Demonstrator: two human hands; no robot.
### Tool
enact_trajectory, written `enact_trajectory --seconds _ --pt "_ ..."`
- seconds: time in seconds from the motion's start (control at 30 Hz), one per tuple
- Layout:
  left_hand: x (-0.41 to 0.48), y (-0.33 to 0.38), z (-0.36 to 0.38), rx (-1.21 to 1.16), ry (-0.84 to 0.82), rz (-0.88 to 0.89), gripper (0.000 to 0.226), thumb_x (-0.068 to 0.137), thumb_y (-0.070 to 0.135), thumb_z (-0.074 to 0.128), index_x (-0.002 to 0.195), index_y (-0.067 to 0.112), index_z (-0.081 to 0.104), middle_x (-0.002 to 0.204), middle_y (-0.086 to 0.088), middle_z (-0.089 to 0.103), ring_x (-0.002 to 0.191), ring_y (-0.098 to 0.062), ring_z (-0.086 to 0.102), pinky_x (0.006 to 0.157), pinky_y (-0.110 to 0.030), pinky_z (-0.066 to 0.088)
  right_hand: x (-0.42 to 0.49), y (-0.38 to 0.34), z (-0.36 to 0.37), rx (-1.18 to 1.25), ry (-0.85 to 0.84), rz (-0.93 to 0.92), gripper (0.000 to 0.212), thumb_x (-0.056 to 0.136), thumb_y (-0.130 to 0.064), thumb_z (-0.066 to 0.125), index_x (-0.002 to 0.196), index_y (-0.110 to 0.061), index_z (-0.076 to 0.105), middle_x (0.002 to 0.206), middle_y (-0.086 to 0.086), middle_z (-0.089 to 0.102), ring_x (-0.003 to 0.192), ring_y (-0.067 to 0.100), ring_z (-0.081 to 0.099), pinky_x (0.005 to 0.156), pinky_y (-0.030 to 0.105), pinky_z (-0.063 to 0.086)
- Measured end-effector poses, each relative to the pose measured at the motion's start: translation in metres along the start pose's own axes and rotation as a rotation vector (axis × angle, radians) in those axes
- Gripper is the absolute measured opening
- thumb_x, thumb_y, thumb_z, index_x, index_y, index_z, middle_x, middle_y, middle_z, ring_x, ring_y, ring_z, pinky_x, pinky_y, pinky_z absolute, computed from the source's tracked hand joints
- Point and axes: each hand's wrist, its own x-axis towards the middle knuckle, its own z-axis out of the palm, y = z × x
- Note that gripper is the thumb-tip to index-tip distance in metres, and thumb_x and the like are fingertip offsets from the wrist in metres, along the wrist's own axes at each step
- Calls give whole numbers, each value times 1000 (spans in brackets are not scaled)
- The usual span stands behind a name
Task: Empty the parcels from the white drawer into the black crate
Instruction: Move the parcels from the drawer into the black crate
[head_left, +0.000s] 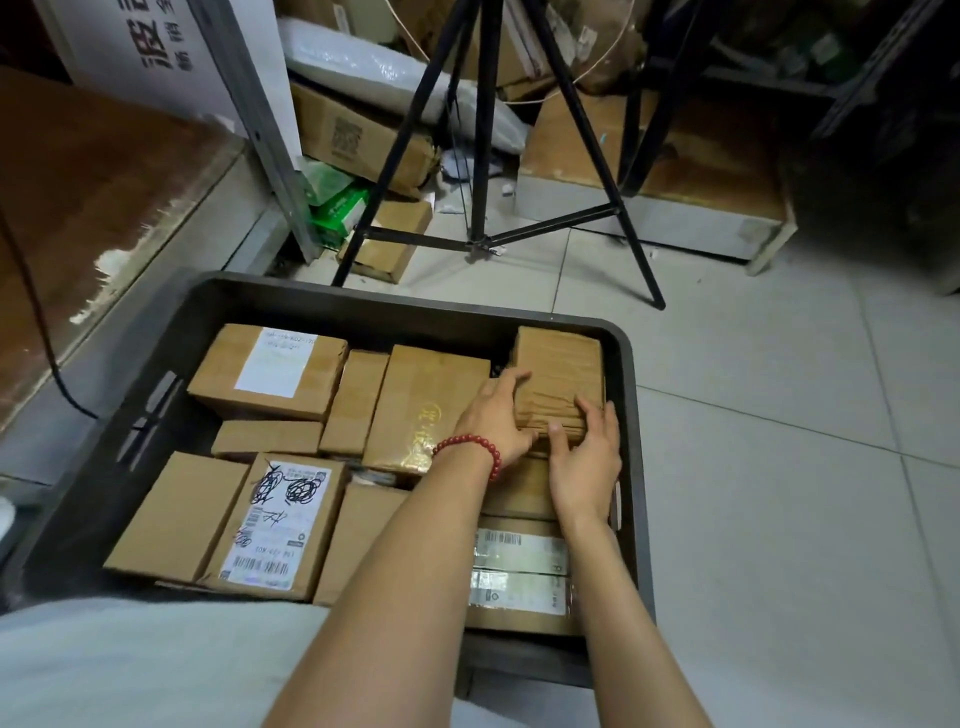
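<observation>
The black crate (631, 415) sits on the tiled floor in front of me, packed with several brown cardboard parcels. A taped brown parcel (558, 371) stands tilted in the crate's far right corner. My left hand (493, 418), with a red bead bracelet at the wrist, grips the parcel's left near edge. My right hand (584, 457) holds its near right edge with the thumb on top. Other parcels lie flat beside it, one with a white label (275, 364) and one with scribbled black marks (283, 514). The white drawer is not in view.
A black tripod (485, 156) stands just beyond the crate. Behind it are piled cardboard boxes (358, 140) and white padded bags (363, 67). A brown worktop (93, 208) with a black cable runs along the left. Tiled floor (779, 415) lies to the right.
</observation>
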Motion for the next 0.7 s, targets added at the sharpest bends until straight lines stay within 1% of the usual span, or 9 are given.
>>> enact_trajectory --seconds 0.07,0.13,0.2,0.27,0.4,0.5,0.57,0.6,0.7 --pt "0 -4 -1 88 -11 28 67 89 21 62 145 32 28 148 0 36 128 -23 45 102 -36 42 -2 3 5 -45 1 -15 44 99 -18 51 143 -19 45 161 6 16 148 24 17 117 34 18" --pt "-1 -8 -3 199 -17 57 63 93 27 56 147 36 24 150 1 36 126 -23 47 100 -41 45 -3 3 7 -61 14 -24 42 101 -18 48 143 -20 45 162 5 15 148 25 14 117 36 17" --pt "0 -11 -4 304 -19 83 62 95 30 53 148 38 21 150 2 37 124 -24 50 96 -43 47 -4 2 8 -70 33 -27 40 101 -18 48 141 -19 48 161 4 16 148 23 16 117 35 17" --pt "1 -12 -5 336 -18 89 62 96 29 53 148 38 21 148 1 41 122 -24 53 94 -42 49 -3 1 7 -63 35 -23 39 100 -17 49 140 -18 50 160 4 19 147 21 19 116 32 17" --pt "2 -11 -2 220 -26 84 61 95 19 55 146 31 24 144 -4 43 117 -25 55 95 -41 49 -2 5 5 -28 7 -33 43 97 -12 55 139 -18 50 159 4 20 146 19 20 114 27 17" --pt "1 -20 6 91 -63 -79 69 94 23 57 146 21 11 127 -12 58 101 -25 63 88 -39 51 -3 12 7 -66 -30 -50 60 89 -4 64 143 -23 45 160 2 16 146 17 18 111 23 15" --pt "-2 -28 12 187 -142 -152 78 93 31 58 146 19 2 119 -16 60 99 -28 62 89 -41 50 -1 15 9 -111 -5 -58 65 87 -5 67 143 -26 44 159 1 17 146 19 19 115 31 21" --pt "-4 -32 15 273 -162 -149 80 93 35 57 147 20 1 122 -17 57 103 -30 60 92 -41 49 0 15 10 -141 13 -70 65 87 -7 68 143 -27 43 158 1 18 146 19 20 114 36 27" --pt "-3 -40 15 429 -174 -108 79 92 39 55 148 23 2 135 -14 49 121 -32 47 100 -42 40 0 14 12 -286 26 -109 66 88 -14 68 145 -32 40 156 0 22 145 19 17 99 37 44"
